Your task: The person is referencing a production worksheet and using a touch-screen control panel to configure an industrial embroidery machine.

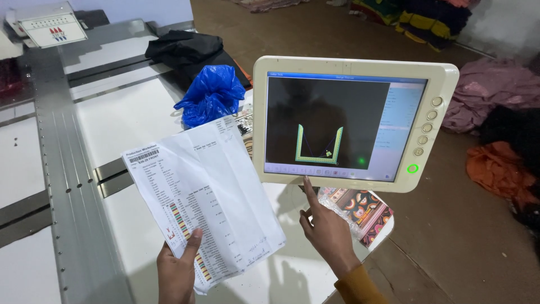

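My left hand holds a white printed sheet by its lower edge, thumb on top; the sheet carries columns of text and small colour bars. My right hand points its index finger up and touches the bottom edge of a cream touchscreen panel. The screen is dark with a green U-shaped outline in its middle, a row of icons along the bottom and a pale menu on its right. A green lit button and several round buttons run down the panel's right side.
A white machine table with grey metal rails fills the left. On it lie a blue plastic bag, black cloth and a patterned fabric in clear wrap. Piles of coloured cloth sit on the brown floor at right.
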